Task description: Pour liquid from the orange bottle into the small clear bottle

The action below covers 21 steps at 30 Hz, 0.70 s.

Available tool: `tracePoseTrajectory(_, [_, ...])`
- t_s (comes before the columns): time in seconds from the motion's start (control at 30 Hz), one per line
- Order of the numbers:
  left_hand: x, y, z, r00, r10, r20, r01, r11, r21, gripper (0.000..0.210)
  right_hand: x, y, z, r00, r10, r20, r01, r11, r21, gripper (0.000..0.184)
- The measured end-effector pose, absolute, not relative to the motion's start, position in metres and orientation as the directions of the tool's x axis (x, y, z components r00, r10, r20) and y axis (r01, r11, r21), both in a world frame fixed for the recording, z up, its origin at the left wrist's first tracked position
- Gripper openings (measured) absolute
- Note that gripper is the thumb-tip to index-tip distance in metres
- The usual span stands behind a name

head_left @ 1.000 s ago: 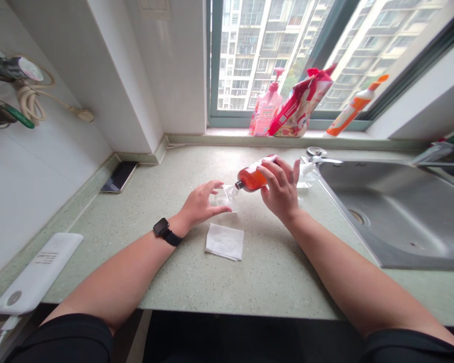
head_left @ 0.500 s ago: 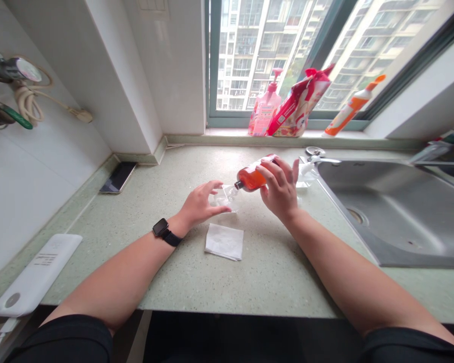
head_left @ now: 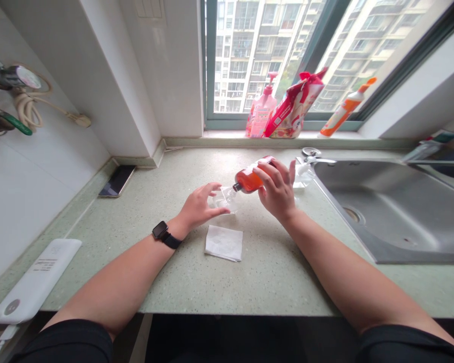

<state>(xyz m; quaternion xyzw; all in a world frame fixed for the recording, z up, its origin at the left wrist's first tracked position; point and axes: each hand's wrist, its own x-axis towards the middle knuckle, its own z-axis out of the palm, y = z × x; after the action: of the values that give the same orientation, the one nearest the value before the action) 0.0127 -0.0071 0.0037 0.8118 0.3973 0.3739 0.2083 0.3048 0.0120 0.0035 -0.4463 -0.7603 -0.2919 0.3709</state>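
My left hand [head_left: 202, 205] is curled around a small clear container [head_left: 227, 204] on the counter, thumb on the near side and fingers on the far side. Its outline is hard to make out. A bottle of orange-red liquid [head_left: 249, 177] lies tilted in my right hand [head_left: 278, 189], its dark neck pointing down and left at the top of the clear container. Whether liquid is flowing cannot be seen clearly. On the near side of the container lies a folded white paper towel [head_left: 224, 243].
A steel sink [head_left: 401, 212] is at the right, with a clear and white object [head_left: 303, 174] by its left corner. A phone [head_left: 117, 181] and a white power bank [head_left: 36, 282] lie at the left. A pink pump bottle [head_left: 261, 113] and a red bag [head_left: 297, 108] stand on the windowsill.
The whole view has shifted slightly. Both hands stay nearly in place, with the orange-red bottle still tilted over the clear container.
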Motion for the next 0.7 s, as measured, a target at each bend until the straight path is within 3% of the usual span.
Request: tracePoseTrajectory(0.7, [0.0122, -0.0075, 0.0050, 0.413, 0.801, 0.433, 0.486, -0.596, 0.639, 0.074, 0.3045, 0.0114, 0.0062, -0.330, 0.411, 0.850, 0.874, 0.472, 0.111, 0.077])
